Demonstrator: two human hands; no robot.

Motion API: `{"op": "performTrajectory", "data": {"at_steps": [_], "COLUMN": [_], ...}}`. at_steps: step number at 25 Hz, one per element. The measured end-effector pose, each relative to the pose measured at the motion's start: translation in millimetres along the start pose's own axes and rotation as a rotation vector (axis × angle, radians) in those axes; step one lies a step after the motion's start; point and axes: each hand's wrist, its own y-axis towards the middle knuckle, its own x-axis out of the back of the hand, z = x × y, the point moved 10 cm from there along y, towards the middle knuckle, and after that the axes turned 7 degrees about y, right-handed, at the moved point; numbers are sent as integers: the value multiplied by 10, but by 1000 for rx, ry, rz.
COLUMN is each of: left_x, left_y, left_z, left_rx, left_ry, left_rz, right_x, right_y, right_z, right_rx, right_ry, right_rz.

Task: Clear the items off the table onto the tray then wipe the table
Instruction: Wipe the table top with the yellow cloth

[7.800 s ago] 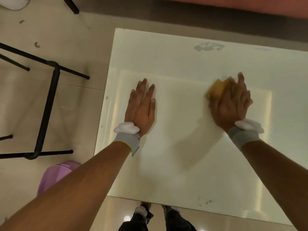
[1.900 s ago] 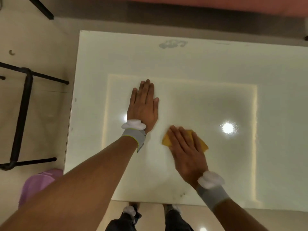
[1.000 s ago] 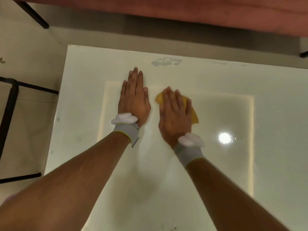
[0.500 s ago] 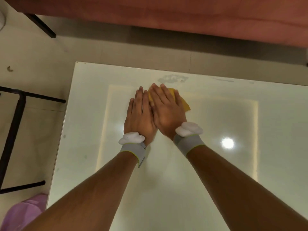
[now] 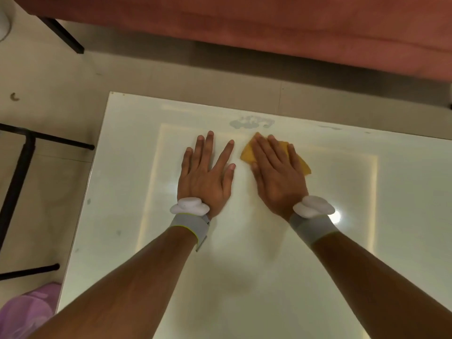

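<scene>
A glossy white table (image 5: 281, 277) fills most of the view. My right hand (image 5: 277, 176) lies flat on a yellow cloth (image 5: 247, 154), pressing it against the tabletop near the far edge; the cloth's corners show at the fingertips and to the right of the hand. My left hand (image 5: 206, 174) rests palm down on the bare table just to the left, fingers spread, holding nothing. A grey smear (image 5: 250, 121) marks the surface just beyond the cloth. No tray is in view.
A black metal chair frame (image 5: 22, 172) stands on the floor left of the table. A purple plastic container (image 5: 27, 314) sits at the bottom left corner. A reddish-brown sofa (image 5: 269, 28) runs along the top, beyond the table's far edge.
My right hand has slid the cloth to the right, away from my left hand, which it touched half a second ago. The left hand stays flat in place.
</scene>
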Motion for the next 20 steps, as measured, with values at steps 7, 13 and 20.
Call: {"op": "performTrajectory", "data": {"at_steps": [7, 13, 20], "left_x": [-31, 63, -125], "left_y": [1, 72, 154], "left_z": [-4, -434, -668], "left_rx": [-21, -148, -115], "left_ry": [70, 16, 37], "left_rz": [7, -26, 17], "right_x": [236, 315, 251], "right_y": [267, -330, 208], "right_z": [-655, -1151, -584], "right_rx": [-343, -386, -223], "right_ry": [49, 41, 35], "right_rz": [-156, -125, -129]}}
